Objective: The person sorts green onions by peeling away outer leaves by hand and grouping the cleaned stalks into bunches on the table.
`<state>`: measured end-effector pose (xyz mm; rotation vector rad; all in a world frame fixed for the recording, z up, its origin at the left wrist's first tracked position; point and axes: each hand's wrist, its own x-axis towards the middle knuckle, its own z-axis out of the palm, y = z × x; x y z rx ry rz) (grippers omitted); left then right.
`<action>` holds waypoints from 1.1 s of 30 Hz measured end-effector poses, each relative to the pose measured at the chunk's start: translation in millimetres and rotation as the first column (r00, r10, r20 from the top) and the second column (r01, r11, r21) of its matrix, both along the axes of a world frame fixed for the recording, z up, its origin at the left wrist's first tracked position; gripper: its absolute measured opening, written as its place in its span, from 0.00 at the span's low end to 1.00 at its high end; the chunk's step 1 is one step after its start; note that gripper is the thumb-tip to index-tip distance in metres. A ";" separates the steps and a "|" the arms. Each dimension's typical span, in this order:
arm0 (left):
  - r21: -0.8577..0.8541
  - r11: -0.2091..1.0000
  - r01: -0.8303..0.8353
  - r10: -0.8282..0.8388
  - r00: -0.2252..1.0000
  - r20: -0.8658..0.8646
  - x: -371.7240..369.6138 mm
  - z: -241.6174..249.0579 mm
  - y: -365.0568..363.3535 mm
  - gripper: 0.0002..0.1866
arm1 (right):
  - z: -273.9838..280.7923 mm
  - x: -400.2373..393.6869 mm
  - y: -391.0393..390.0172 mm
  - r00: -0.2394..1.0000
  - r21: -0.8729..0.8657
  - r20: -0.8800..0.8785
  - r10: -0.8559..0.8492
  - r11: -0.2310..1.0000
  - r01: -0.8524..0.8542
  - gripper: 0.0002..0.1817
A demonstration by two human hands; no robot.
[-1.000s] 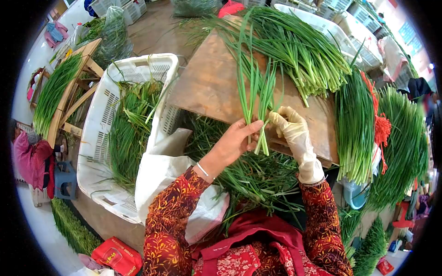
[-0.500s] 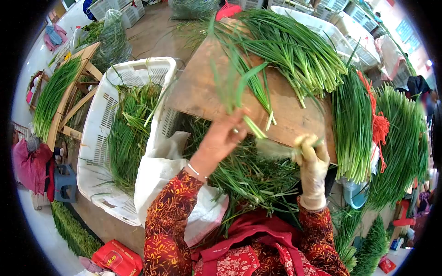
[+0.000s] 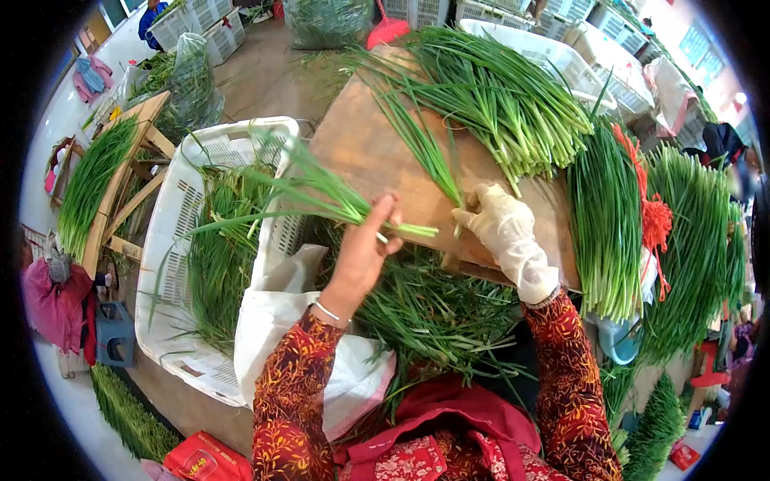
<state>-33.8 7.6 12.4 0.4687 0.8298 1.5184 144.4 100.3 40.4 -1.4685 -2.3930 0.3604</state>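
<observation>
My bare left hand [image 3: 365, 244] is closed round a small bunch of green chives [image 3: 325, 188]. Their leaves fan out to the upper left, and the pale stem ends poke out to the right of my fingers. My right hand [image 3: 499, 224], in a whitish glove, is over the front of a wooden board [image 3: 345, 128]. Its fingertips pinch the stem ends of a few chives [image 3: 425, 152] lying on that board. Farther back, a big pile of chives [image 3: 513, 104] rests with its stems towards me.
A white plastic crate [image 3: 164, 240] with loose greens stands left of the board. Leafy scraps [image 3: 441, 305] lie below the board's front edge, beside a white sack [image 3: 277, 321]. Bundled chives [image 3: 605, 232] and red ties [image 3: 656, 228] are at the right.
My left hand has swung its chives from pointing upward to pointing left. My right hand has moved up and left from the board's front edge onto the chives there.
</observation>
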 end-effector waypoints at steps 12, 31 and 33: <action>0.012 0.983 0.186 -0.186 0.980 0.065 28.6 -0.7 -7.2 0.15 | 4.2 -7.6 -41.3 0.658 -0.732 -0.657 -0.368 0.523 -0.437 0.11; 0.183 0.820 -0.543 0.561 0.825 -0.071 -29.1 35.3 8.2 0.12 | 34.8 17.6 -83.6 0.541 -0.851 0.070 0.838 0.333 -0.406 0.21; 0.305 0.877 -0.371 0.395 0.918 -0.020 -30.7 21.4 10.2 0.12 | 40.1 31.0 -58.2 0.763 -0.284 -0.022 0.646 0.728 -0.625 0.23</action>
